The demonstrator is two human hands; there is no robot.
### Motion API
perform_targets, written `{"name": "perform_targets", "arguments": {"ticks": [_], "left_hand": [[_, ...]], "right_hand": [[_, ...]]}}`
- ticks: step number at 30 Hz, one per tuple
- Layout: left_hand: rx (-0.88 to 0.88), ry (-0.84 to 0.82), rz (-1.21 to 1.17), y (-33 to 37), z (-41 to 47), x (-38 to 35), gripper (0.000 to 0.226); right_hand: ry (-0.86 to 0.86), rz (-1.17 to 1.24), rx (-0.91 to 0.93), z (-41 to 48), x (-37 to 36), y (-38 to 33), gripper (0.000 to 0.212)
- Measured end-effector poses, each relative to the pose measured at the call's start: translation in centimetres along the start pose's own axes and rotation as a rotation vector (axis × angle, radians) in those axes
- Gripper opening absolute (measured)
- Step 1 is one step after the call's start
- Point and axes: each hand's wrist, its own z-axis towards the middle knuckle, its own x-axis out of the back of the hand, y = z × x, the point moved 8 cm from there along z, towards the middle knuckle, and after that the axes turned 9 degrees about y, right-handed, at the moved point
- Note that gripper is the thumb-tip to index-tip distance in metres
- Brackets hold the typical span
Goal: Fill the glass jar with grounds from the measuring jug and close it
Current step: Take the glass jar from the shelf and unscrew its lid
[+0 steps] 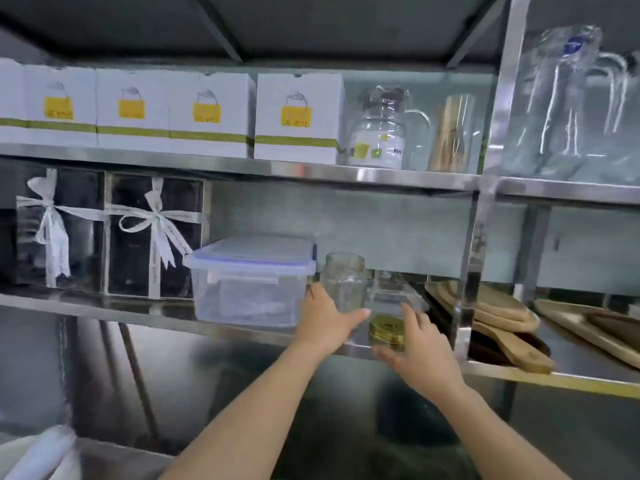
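Behind the left hand (pixel 327 318), the glass jar (pixel 343 282) base is hidden.

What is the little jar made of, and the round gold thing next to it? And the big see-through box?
The jar looks like clear glass: see-through, with bright glints. The round lid looks like gold-coloured metal, shiny with a ridged edge, though coated plastic is possible. The box seems to be plastic: cloudy walls and a lid with blue-edged clips. The left hand wraps the jar; the right hand touches the lid.
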Motion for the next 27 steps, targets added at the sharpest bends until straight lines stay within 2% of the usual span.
{"name": "perform_targets", "arguments": {"ticks": [7, 11, 14, 19, 22, 25, 27], "left_hand": [[0.002, 0.078, -0.056, -1.5, 2.8, -2.3, 0.125], [-0.013, 0.074, -0.103, -2.6, 4.4, -2.8, 0.121], [-0.039, 0.000, -0.108, -3.5, 4.9, -3.1, 0.122], [-0.024, 0.013, -0.101, -4.3, 5.2, -2.8, 0.119], [-0.009, -0.033, -0.008, -4.3, 5.1, -3.1, 0.099], [-0.017, -0.055, -0.082, -4.1, 4.6, -2.8, 0.055], [-0.046, -0.057, -0.109, -3.6, 3.9, -2.4, 0.049]], "right_hand": [[-0.061, 0.126, -0.147, 1.7, -4.0, 1.7, 0.095], [-0.036, 0.258, -0.269, 2.8, -4.7, 2.8, 0.094], [-0.094, 0.191, -0.297, 3.6, -5.5, 3.6, 0.099], [-0.109, 0.101, -0.296, 4.1, -5.9, 4.0, 0.098], [-0.116, 0.109, -0.315, 4.1, -5.8, 3.8, 0.092], [-0.103, 0.199, -0.327, 3.9, -5.3, 3.9, 0.088], [-0.082, 0.280, -0.327, 3.5, -4.6, 3.9, 0.088]]}}
